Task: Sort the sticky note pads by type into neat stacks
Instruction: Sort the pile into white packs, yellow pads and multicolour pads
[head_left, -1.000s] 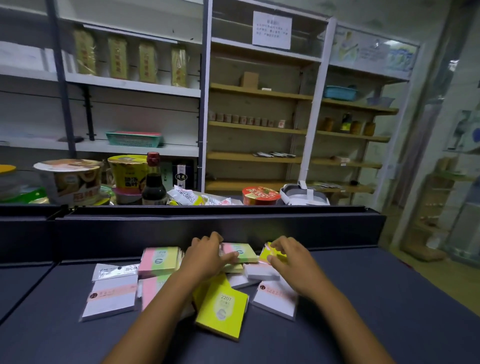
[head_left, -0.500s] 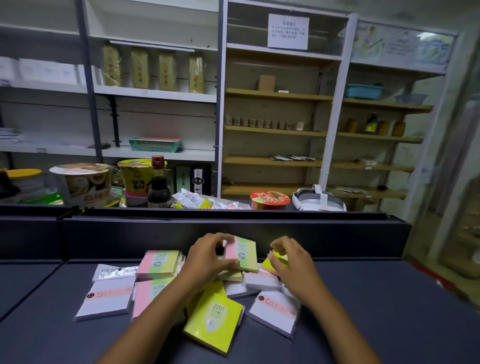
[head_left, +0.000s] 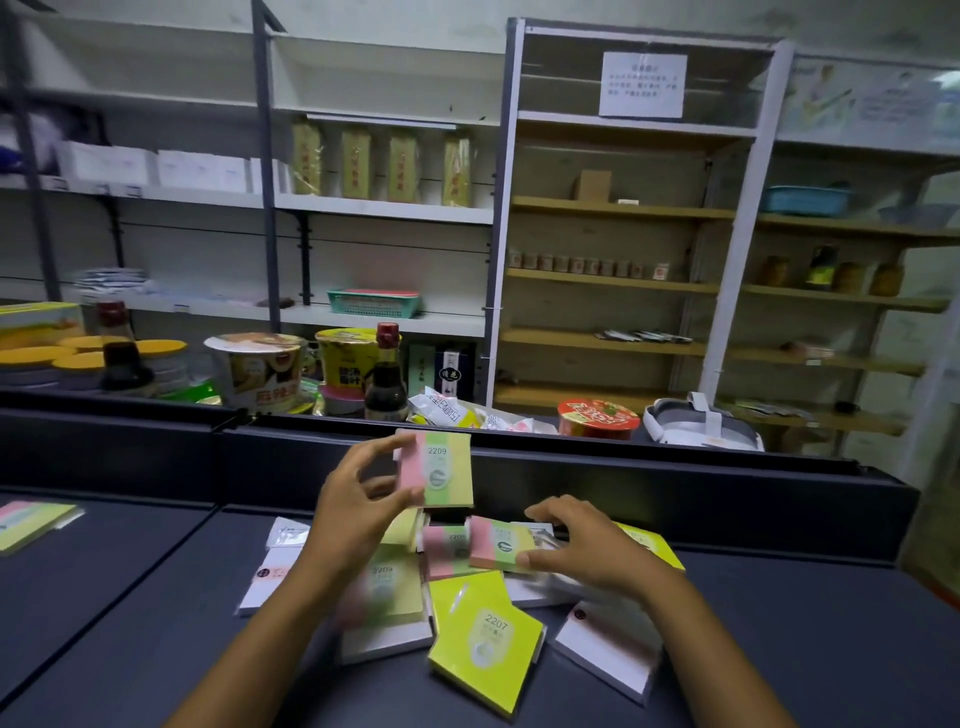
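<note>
Pink-green-yellow pad marked 2209 (head_left: 436, 469) pinched upright in left hand (head_left: 358, 512), lifted clear above pile on dark counter (head_left: 779, 634). Second striped pad (head_left: 500, 545) gripped flat by right hand (head_left: 592, 545), resting on heap among yellow 2207 pad (head_left: 485, 636) and white pads (head_left: 613, 647). Further striped pad (head_left: 28, 522) apart at far left.

Pads pile (head_left: 483, 649) on counter (head_left: 779, 649); lone pad (head_left: 31, 522) far left; shelves (head_left: 384, 208) behind.
</note>
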